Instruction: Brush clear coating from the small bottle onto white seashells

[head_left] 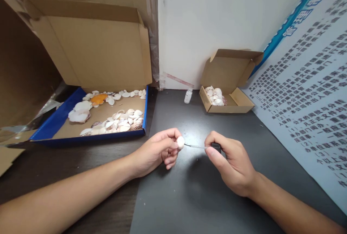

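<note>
Pinched between the thumb and fingers of my left hand (162, 151) is a small round white seashell (180, 142). My right hand (230, 160) is closed around the black handle (216, 147) of a thin tool. The tool's slim, clear-looking shaft (198, 147) points left and ends in a dark tip that reaches the shell's right edge. Whether the tip is a brush or a point, I cannot tell. Both hands are held over the dark grey mat (168, 198).
At the left lies an opened blue-edged cardboard box (89, 139) with many white shells (127, 120) and an orange shell (99, 99). A small white bottle (188, 96) stands by the wall. Back right, a smaller cardboard box (230, 109) holds shells (215, 96). A printed poster (306, 93) borders the right.
</note>
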{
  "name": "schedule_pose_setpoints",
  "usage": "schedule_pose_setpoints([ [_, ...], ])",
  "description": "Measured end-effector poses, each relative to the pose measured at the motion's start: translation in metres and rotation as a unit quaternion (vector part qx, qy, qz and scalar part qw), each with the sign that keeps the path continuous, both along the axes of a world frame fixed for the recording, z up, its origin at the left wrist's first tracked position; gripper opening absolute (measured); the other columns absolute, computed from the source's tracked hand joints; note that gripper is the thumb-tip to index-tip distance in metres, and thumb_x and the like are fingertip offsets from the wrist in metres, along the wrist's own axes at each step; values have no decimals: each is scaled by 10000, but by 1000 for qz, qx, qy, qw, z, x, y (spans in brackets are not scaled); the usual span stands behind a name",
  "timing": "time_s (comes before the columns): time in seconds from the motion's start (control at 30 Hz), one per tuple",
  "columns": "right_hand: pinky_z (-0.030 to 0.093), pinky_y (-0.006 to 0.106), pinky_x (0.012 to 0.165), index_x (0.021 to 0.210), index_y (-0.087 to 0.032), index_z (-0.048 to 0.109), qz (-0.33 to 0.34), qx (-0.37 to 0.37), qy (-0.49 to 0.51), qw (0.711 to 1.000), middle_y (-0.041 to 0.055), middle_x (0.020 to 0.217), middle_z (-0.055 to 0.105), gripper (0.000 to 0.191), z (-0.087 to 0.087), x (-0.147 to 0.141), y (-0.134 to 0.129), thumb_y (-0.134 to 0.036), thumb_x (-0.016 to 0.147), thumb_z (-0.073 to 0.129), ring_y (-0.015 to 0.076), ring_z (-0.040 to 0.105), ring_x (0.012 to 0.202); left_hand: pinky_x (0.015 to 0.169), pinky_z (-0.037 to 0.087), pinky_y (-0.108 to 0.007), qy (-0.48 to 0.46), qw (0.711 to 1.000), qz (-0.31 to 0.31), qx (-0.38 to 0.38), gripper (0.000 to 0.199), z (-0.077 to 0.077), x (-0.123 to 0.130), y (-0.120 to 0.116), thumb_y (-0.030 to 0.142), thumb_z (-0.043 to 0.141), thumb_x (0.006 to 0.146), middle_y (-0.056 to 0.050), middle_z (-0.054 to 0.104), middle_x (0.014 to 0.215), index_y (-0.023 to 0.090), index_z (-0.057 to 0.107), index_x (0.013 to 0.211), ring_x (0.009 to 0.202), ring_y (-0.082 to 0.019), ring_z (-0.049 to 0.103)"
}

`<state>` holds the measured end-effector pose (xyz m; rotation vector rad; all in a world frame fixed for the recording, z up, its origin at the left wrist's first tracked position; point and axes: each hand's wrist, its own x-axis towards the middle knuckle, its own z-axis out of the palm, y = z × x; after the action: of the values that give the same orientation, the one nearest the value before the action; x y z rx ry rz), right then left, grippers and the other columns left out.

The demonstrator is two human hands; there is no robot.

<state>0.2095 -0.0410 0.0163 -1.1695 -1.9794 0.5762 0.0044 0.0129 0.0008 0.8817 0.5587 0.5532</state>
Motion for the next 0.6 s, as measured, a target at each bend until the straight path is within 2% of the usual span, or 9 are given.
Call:
schedule_pose_setpoints([
  [0.13,292,235,467,729,-219,419,-27,6,-26,999,-69,536,380,206,2,-1,1,-251,931,444,96,366,456,436,377,-175,-1,1000,3,-1,65,0,0,0,159,563,758,68,423,519,179,501,765,420,-57,359],
  [0.4,300,230,479,758,-221,420,24,-4,-19,1000,-73,553,384,180,1,-3,1,-250,934,447,94,368,463,422,430,-184,3,1000,-8,20,141,-1,0,0,205,639,777,66,512,574,182,501,790,387,-40,379],
  [0.6,305,233,474,755,-223,423,24,4,-4,1000,-71,552,383,177,0,-1,0,-241,930,446,98,373,458,417,445,-185,2,1000,-4,14,134,0,0,0,189,641,775,54,553,616,174,511,799,384,-35,396],
])
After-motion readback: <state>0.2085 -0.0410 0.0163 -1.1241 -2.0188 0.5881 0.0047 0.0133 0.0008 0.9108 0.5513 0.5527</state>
